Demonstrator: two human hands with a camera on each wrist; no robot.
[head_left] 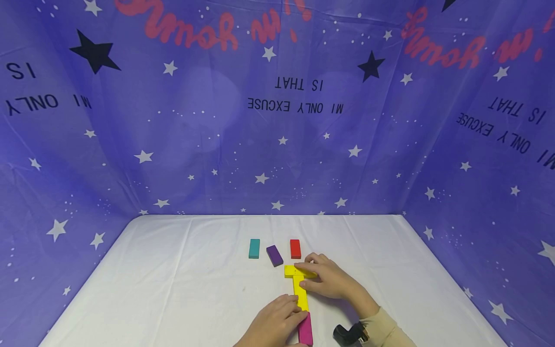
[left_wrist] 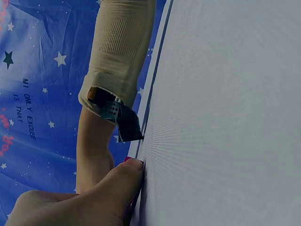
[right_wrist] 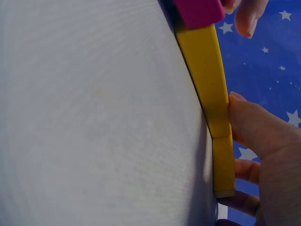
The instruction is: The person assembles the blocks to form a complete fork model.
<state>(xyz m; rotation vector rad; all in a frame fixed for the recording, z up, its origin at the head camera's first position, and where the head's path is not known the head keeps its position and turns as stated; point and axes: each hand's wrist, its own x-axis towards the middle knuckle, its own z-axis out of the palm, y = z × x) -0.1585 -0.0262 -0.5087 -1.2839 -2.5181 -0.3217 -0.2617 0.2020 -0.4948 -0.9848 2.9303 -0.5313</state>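
Note:
Two yellow blocks form a T on the white cloth in the head view. My right hand (head_left: pixel 333 278) holds the crosswise yellow block (head_left: pixel 290 272), fingers along its far side and thumb on the near side by the lengthwise yellow block (head_left: pixel 299 291). A magenta block (head_left: pixel 305 331) continues the stem toward me, its far end meeting the yellow one. My left hand (head_left: pixel 275 320) grips this magenta block from the left, fingertips near the joint. In the left wrist view, the left thumb (left_wrist: pixel 124 181) covers most of the magenta block.
Beyond the T lie a teal block (head_left: pixel 254 248), a purple block (head_left: pixel 274 256) and a red block (head_left: pixel 295 249). A black device (head_left: pixel 349 334) is strapped at the right wrist, close over the cloth (head_left: pixel 173 289). Purple star-printed curtains (head_left: pixel 217 159) enclose the back and sides.

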